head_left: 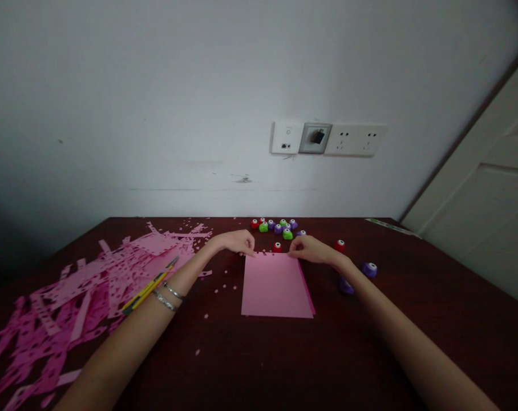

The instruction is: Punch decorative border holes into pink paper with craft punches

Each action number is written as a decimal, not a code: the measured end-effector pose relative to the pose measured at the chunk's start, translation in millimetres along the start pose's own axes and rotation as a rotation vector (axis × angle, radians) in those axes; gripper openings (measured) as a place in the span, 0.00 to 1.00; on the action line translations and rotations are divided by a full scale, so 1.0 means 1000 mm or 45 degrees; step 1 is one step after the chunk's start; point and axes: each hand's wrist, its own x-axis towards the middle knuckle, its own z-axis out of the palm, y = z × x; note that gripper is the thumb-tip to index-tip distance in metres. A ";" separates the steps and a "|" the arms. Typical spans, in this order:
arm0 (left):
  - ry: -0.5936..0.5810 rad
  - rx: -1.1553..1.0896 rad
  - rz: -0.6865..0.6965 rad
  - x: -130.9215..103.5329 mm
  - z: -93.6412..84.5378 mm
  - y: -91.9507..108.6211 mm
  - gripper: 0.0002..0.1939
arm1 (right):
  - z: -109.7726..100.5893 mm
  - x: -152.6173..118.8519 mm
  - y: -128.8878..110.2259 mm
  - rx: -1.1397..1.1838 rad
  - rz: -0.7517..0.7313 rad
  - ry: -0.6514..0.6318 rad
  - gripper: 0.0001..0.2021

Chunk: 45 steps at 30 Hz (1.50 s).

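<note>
A stack of pink paper sheets (276, 288) lies on the dark table in front of me, its far edge showing small punched holes. The lower sheets stick out a little along the right side. My left hand (238, 242) pinches the far left corner of the paper. At the far right corner, my right hand (311, 249) has thumb and fingers closed on the edge. Just beyond the paper, between both hands, stands a red craft punch (276, 247). Purple punches (345, 285) lie beside my right forearm, which partly hides one.
Pink cut strips (83, 302) are heaped at the left, with a yellow utility knife (150, 288) by my left forearm. Several red, green and purple punches (278, 228) stand near the wall. Tiny pink cut-outs (206, 315) are scattered about. Sockets (355, 140) are on the wall.
</note>
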 end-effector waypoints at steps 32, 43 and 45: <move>0.275 0.043 -0.242 0.013 0.009 -0.013 0.15 | 0.007 0.001 -0.002 -0.085 0.183 0.137 0.06; 0.325 0.084 -0.248 0.015 0.011 -0.012 0.14 | 0.010 0.002 0.001 -0.089 0.166 0.179 0.06; 0.327 0.088 -0.256 0.016 0.011 -0.014 0.14 | 0.010 0.002 0.001 -0.076 0.162 0.187 0.05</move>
